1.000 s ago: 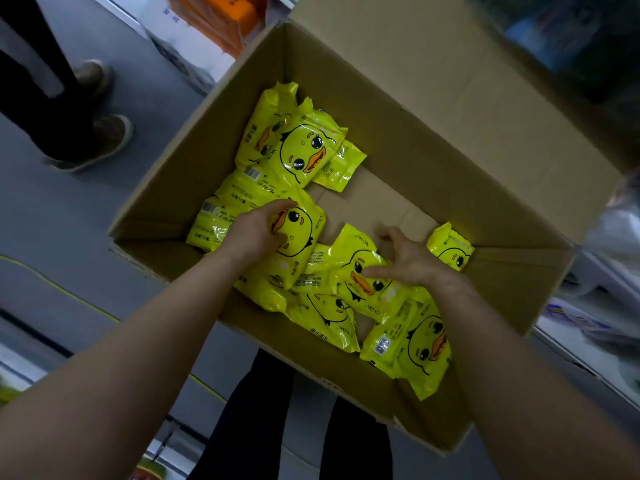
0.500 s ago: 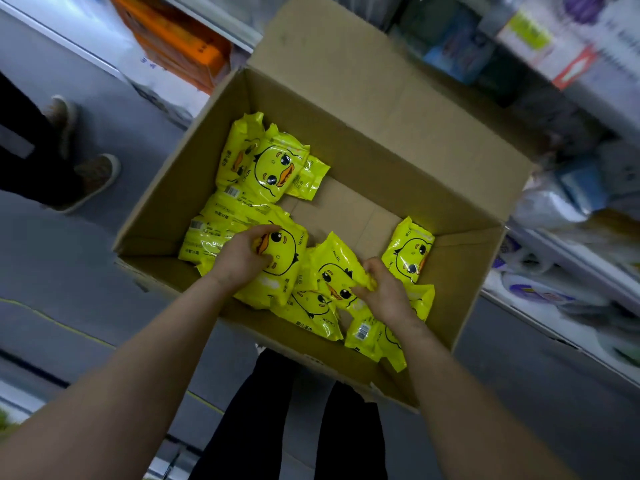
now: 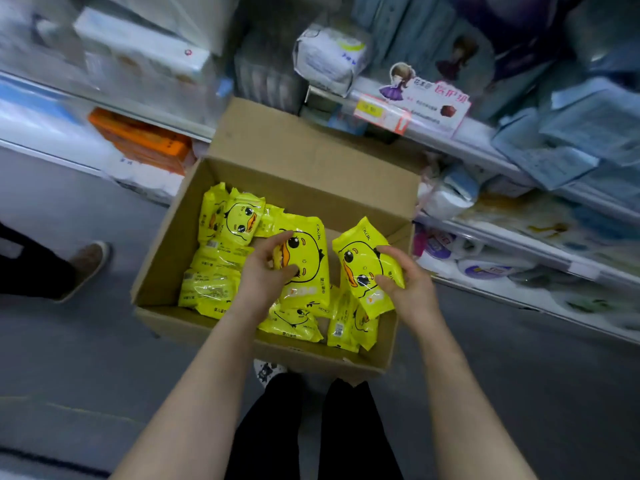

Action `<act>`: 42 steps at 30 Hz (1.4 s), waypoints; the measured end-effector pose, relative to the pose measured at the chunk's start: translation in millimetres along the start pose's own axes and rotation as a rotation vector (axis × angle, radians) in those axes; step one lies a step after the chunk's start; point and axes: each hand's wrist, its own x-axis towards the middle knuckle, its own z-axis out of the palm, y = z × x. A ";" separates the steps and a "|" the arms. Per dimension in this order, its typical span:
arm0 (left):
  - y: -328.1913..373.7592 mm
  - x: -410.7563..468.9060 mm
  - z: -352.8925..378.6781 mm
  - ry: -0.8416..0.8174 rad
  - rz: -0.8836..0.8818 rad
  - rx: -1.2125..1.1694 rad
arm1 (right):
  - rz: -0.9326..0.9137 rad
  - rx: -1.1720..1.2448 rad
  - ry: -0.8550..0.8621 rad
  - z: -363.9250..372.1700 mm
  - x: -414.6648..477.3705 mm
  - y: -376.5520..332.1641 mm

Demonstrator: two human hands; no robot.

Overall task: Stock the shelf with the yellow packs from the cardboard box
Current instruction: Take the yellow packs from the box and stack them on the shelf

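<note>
An open cardboard box (image 3: 166,258) stands on the floor in front of the shelves and holds several yellow packs printed with a duck face. My left hand (image 3: 266,268) grips one yellow pack (image 3: 310,268) and holds it up above the pile. My right hand (image 3: 403,282) grips a second yellow pack (image 3: 360,265), lifted and tilted over the box's right side. More yellow packs (image 3: 221,265) lie loose on the left and along the near wall of the box. The shelf (image 3: 485,150) runs just behind and to the right of the box.
The shelves hold white, blue and orange packages, with a pink price sign (image 3: 426,102) on the shelf edge. A person's shoe (image 3: 86,265) and dark trouser leg stand on the grey floor at the left. My own legs (image 3: 311,427) are below the box.
Both hands have closed on a pack each and lifted them out of the pile. The view has tilted up, showing more of the shelves.
</note>
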 end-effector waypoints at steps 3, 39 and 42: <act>29.4 -17.1 18.9 -0.073 0.044 -0.035 | -0.012 0.074 0.108 -29.3 -21.3 -11.8; 138.7 -270.3 520.5 -0.745 0.481 0.039 | -0.179 0.222 0.884 -511.7 -247.1 148.3; 141.1 -283.9 550.4 -0.793 0.511 0.053 | -0.165 0.247 0.931 -534.4 -260.0 161.1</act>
